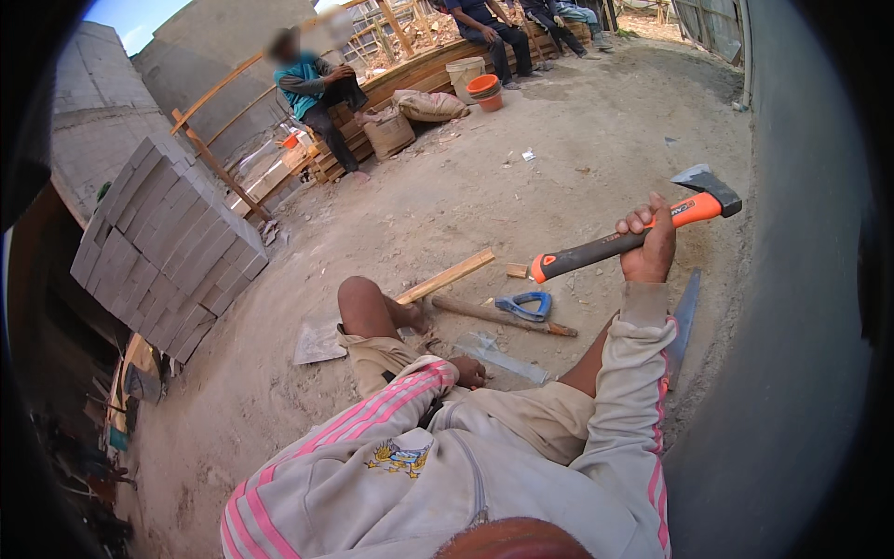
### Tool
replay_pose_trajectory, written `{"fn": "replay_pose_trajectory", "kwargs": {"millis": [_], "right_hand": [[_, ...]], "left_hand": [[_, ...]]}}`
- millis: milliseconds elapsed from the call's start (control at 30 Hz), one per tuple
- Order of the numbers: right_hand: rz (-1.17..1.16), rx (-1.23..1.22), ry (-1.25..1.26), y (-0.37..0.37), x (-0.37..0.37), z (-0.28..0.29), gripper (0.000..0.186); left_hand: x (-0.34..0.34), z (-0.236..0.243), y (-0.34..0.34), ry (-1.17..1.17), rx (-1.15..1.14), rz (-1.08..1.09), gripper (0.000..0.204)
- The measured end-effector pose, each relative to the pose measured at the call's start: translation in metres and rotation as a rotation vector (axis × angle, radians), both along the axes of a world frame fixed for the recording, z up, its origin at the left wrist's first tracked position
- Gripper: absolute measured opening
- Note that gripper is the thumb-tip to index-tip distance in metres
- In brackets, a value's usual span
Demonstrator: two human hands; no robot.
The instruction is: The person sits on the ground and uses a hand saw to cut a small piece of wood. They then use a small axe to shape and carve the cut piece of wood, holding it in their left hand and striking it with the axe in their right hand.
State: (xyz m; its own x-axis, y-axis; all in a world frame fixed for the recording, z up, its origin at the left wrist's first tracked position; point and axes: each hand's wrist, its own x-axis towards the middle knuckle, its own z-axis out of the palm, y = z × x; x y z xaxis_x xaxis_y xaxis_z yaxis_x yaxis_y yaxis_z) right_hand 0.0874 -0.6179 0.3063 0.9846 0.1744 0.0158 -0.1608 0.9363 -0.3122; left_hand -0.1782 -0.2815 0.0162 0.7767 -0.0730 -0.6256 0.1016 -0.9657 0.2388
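Two hands in view. Right hand (649, 244): fingers wrapped round the mid-handle of an axe (596, 253), which it holds up, apparently clear of the ground, head toward the wall (801, 326) at right, butt end toward the middle. Left hand (468, 372): low, in front of the lap, by the bent leg; whether it grips anything cannot be told. Judgement on handling: a mid-handle grip should favour short, controlled strokes over a full swing; sound practice would be to seat any workpiece firmly, keep the left hand and bare legs out of the blade's line, and allow room beside the wall. Near the hands, on the ground (577, 186): a round wooden stick (466, 310), a blue handle (526, 306) lying against it, a square batten (447, 277) beyond, and a small wood offcut (517, 270) near the axe butt. A long metal blade (684, 321) lies beside the right forearm, partly covered by the sleeve. Farther out: stacked blocks (177, 242) at left, an orange bucket (485, 91) and seated people at the far side. Hard to make out: most of the left palm; the nature of the pale strip (503, 359) near the lap; the far-left clutter, lost in shadow; the uppermost figures, cut by the frame.
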Motion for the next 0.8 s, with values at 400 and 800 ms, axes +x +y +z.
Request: {"fn": "replay_pose_trajectory", "kwargs": {"millis": [400,800], "right_hand": [[0.015,-0.016,-0.007,0.007,-0.019,0.013,0.019],[0.033,-0.005,0.009,0.004,-0.008,0.002,0.012]], "left_hand": [[-0.013,-0.004,0.006,0.09,0.0,0.012,0.043],[-0.012,0.005,-0.003,0.026,-0.027,0.04,0.036]]}}
